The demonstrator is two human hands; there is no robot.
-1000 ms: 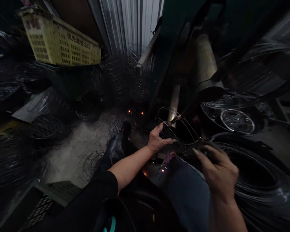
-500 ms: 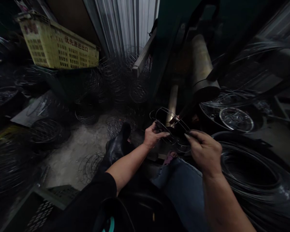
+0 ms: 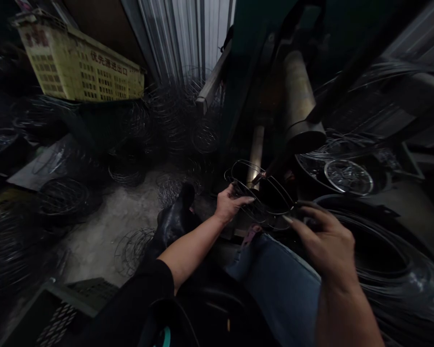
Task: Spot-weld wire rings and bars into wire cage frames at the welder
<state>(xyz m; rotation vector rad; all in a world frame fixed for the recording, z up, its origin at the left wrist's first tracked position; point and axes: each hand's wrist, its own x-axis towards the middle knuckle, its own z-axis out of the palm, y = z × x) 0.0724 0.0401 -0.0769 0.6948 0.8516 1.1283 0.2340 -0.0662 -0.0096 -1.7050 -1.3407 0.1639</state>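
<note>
My left hand (image 3: 229, 205) grips the left side of a round wire frame (image 3: 262, 193) made of dark rings and ribs, held in front of a welding machine. My right hand (image 3: 325, 238) pinches the frame's right edge between thumb and fingers. The frame's upper part sits at the tip of the machine's electrode (image 3: 260, 176), under a brass-coloured cylinder (image 3: 298, 108). My knee in blue jeans (image 3: 278, 279) is just below the frame.
A large coil of dark wire (image 3: 394, 270) lies to the right. Behind it sits a tub with shiny rings (image 3: 349, 176). Finished wire frames (image 3: 181, 125) pile up at the back and on the concrete floor (image 3: 104, 231). A yellow crate (image 3: 75, 67) stands upper left.
My right hand has moved right and lower along the frame's edge. The frame has turned slightly. Sparks seen a second ago on the floor are gone.
</note>
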